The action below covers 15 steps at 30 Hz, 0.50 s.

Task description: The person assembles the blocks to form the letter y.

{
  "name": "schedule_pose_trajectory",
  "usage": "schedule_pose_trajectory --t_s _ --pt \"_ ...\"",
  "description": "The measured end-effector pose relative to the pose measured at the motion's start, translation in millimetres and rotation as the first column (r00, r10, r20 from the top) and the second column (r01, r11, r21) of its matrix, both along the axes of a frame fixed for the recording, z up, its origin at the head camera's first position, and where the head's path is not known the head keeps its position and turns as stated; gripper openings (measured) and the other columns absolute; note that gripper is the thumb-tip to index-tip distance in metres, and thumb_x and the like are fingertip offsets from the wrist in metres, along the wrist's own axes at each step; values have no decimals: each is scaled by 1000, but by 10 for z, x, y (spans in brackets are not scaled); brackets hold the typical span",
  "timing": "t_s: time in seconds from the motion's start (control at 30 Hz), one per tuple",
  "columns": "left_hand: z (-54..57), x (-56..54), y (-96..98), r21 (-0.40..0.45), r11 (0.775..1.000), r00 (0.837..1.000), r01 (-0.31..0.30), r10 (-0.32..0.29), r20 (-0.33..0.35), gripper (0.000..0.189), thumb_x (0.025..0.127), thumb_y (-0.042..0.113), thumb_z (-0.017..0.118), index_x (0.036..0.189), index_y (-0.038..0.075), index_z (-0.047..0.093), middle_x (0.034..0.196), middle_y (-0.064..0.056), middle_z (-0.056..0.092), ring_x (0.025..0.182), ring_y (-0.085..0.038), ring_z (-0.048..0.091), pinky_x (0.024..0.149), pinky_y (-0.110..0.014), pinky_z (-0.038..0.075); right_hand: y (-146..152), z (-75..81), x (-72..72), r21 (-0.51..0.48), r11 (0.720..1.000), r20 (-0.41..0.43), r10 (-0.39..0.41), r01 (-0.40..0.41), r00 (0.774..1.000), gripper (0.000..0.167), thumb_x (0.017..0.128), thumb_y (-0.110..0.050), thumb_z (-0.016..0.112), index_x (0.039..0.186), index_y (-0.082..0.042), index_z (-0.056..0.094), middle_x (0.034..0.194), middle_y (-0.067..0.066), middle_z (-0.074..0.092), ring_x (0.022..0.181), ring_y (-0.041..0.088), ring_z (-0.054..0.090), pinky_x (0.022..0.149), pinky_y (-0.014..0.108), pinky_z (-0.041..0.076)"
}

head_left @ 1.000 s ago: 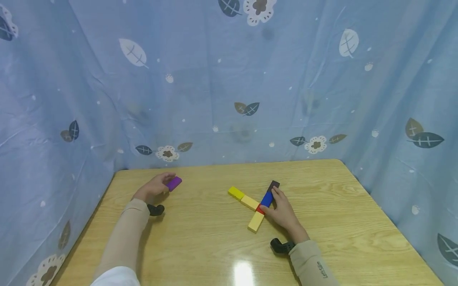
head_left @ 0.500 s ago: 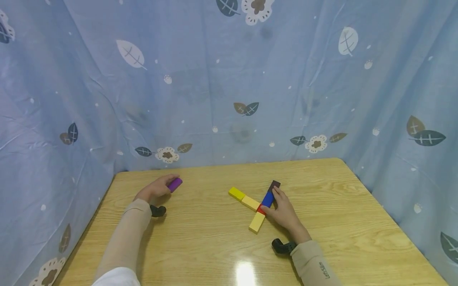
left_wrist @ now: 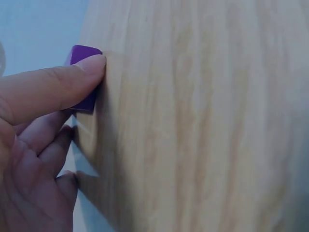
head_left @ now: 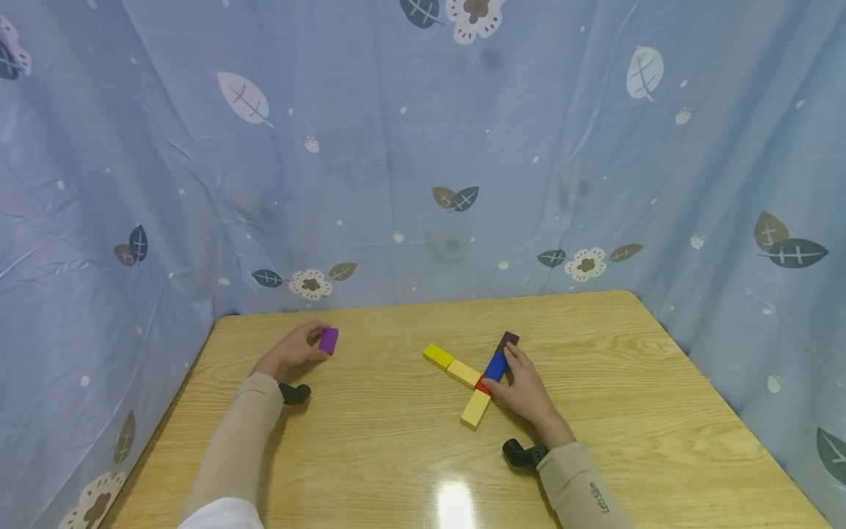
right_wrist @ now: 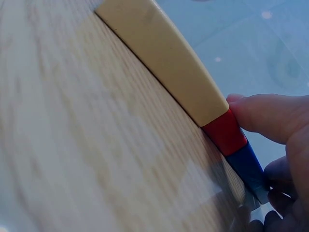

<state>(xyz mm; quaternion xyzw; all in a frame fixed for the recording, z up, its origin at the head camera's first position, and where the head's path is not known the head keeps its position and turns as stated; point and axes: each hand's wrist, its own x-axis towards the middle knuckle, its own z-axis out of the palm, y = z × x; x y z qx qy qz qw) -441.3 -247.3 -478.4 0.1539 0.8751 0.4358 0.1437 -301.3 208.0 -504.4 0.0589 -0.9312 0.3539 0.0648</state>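
Observation:
My left hand (head_left: 294, 348) pinches a purple block (head_left: 328, 342) between thumb and fingertips near the table's back left. In the left wrist view the thumb lies across the purple block (left_wrist: 87, 104), close over the wood. Right of centre, small blocks form a branching line: a dark block (head_left: 508, 339), a blue block (head_left: 494, 367), a red block (head_left: 481, 385) and a cream block (head_left: 475, 410). Branching left are another cream block (head_left: 464, 373) and a yellow block (head_left: 437, 356). My right hand (head_left: 526, 389) rests at the line, thumb touching the red block, a fingertip by the dark one.
A wooden table (head_left: 370, 441) bears all the blocks, with bare wood between the two hands. A blue patterned curtain (head_left: 370, 147) encloses its back and sides. Each wrist carries a black camera mount, the left mount (head_left: 294, 394) and the right mount (head_left: 522, 454).
The purple block has turned more upright in my left hand, with the thumb now lower along it. The right hand and the joined blocks stay in place.

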Motion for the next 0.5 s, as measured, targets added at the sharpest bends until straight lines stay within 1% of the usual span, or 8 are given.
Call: schedule_pose_trajectory --t_s 0.07,0.17,0.3,0.43,0.5 --pt "-24 15 4 17 999 999 -27 27 -16 72 79 5 74 139 -7 36 145 -30 34 138 -43 28 113 -51 25 2 -5 3 -3 1000 1 -1 1 1000 85 86 -39 68 143 10 29 152 25 23 139 46 22 110 59 26" --pt "-72 30 9 22 998 996 -56 58 -67 74 78 8 76 138 -8 36 143 -30 36 136 -43 30 112 -50 27 1 -9 6 -11 1000 -1 0 0 1000 84 86 -38 68 143 10 29 152 25 23 139 46 21 110 59 25" --pt "-99 70 36 14 996 989 -84 85 -120 76 77 11 78 137 -10 37 140 -33 39 133 -45 34 110 -50 31 -3 4 15 -17 1000 -5 0 -1 1000 84 85 -37 69 143 10 30 152 25 23 139 46 22 110 59 25" --pt "-85 135 78 25 995 988 -96 98 -117 73 77 10 77 135 -11 38 138 -34 40 133 -47 33 110 -50 30 6 4 18 -7 1000 -19 1 -1 1000 84 85 -37 68 142 11 30 152 26 24 138 47 23 110 60 26" --pt "-78 166 94 20 996 990 -90 91 -111 72 77 11 77 133 -11 38 137 -35 40 133 -48 32 111 -51 29 11 -4 17 -5 1000 -26 2 -2 1000 84 85 -37 69 142 12 30 151 27 25 137 47 24 109 60 26"
